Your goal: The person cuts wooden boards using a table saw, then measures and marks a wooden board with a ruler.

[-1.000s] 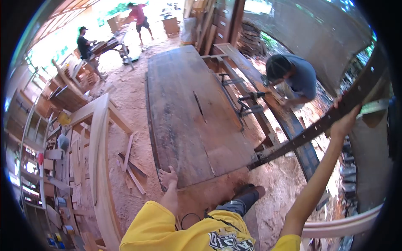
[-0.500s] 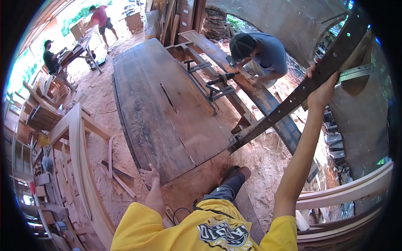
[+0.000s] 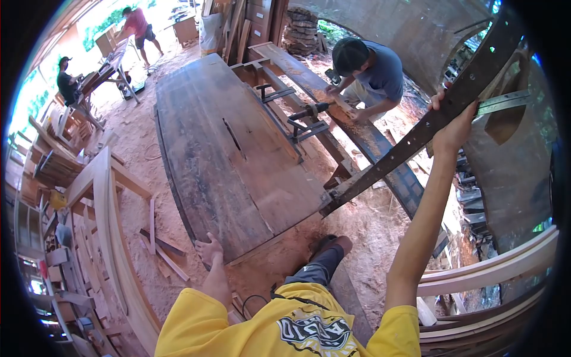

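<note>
A wide panel of dark boards (image 3: 220, 149) with a long narrow slit lies in front of me. My left hand (image 3: 209, 250) rests at its near left corner, fingers spread against the edge. On the other side, my right hand (image 3: 455, 128) is wrapped round a long dark bar clamp (image 3: 410, 140) with a row of holes. The clamp slants up to the right, and its lower end is by the panel's near right corner. Two smaller clamps (image 3: 309, 131) sit along the panel's right side.
A co-worker in a grey shirt (image 3: 377, 71) bends over a long plank (image 3: 351, 119) strewn with shavings. Two more people stand at a far workbench (image 3: 107, 74). Curved wooden frames (image 3: 113, 220) stand at left; pale timber (image 3: 493, 265) lies at right. Sawdust and offcuts cover the floor.
The whole view has shifted slightly, with the panel a little further left. The co-worker's hands have moved slightly along the plank. Both my hands keep their places.
</note>
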`<move>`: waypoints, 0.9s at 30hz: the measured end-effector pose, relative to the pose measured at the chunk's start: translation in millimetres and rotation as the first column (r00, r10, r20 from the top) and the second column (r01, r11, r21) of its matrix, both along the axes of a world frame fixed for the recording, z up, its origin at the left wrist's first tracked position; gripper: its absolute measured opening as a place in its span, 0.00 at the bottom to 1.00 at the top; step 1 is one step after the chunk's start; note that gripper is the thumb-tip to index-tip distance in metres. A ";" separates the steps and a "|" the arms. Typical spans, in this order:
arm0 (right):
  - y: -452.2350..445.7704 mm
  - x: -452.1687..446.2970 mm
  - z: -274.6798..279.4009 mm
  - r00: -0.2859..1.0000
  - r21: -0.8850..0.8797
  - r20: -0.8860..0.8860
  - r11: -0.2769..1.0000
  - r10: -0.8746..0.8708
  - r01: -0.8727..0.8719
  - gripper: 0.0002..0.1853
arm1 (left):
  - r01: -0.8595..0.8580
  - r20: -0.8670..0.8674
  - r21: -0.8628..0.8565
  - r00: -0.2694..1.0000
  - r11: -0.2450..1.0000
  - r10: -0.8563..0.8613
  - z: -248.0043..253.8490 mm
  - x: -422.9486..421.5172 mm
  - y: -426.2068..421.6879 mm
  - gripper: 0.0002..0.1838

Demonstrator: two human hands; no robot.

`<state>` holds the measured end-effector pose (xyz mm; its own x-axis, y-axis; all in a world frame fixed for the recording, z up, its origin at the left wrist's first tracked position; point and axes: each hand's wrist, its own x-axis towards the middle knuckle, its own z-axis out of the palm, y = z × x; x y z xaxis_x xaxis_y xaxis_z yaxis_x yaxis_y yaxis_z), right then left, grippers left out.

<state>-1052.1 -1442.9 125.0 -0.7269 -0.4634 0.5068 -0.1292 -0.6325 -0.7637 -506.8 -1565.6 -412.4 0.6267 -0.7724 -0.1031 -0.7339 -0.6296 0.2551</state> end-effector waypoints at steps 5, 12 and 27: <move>-0.6 2.9 1.3 1.000 -0.007 -0.010 1.000 -0.011 0.011 0.36 | 0.000 0.013 -0.030 1.000 1.000 0.000 -1.3 -0.9 1.0 0.45; -0.2 -0.4 -0.3 1.000 -0.008 -0.026 1.000 -0.003 0.002 0.37 | -0.009 0.021 -0.033 1.000 0.999 0.010 -5.2 0.5 -0.9 0.44; -0.3 -5.0 -0.7 0.999 -0.005 -0.022 1.000 0.025 -0.025 0.37 | -0.007 0.001 -0.010 1.000 1.000 0.007 8.4 -3.3 1.3 0.45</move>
